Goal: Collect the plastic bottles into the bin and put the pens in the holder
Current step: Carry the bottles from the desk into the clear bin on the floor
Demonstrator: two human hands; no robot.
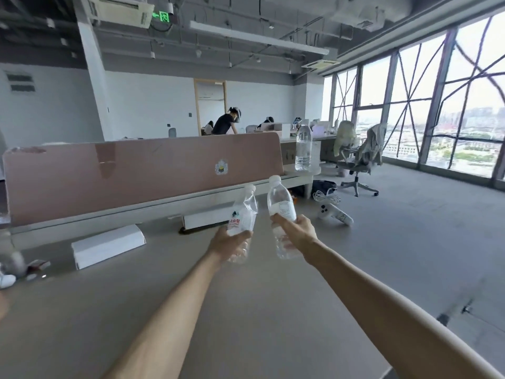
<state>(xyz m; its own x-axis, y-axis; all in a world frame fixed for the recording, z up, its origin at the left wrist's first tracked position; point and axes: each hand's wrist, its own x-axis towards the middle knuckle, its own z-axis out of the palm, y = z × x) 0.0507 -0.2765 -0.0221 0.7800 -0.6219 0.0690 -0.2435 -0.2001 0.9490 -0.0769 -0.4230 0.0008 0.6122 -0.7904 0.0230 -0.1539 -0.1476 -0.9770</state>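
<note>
Above a grey tabletop [246, 318], two bare arms reach forward. The left hand [231, 243] has its fingers wrapped round a crumpled red-labelled bottle [244, 214]. Just beside it, the right hand [296, 232] fingers grip a clear bottle [281, 203]. Farther off, a third bottle [303, 149] stands upright by the end of a pink divider [136, 173].

Bright daylight, all from big windows [426, 110] far right of the right hand [295, 231]; glass blown out w/ glare. Ceiling [246, 12] above is dim. Shadows on desk [259, 310] under the arms are soft. Clear bottle [281, 203] in that hand glints white, crumpled bottle [243, 214] in the left hand [232, 242] too. Pic edges bend, wide-angle. Clutter [13, 265] far left of it is smeared, out of focus.
</note>
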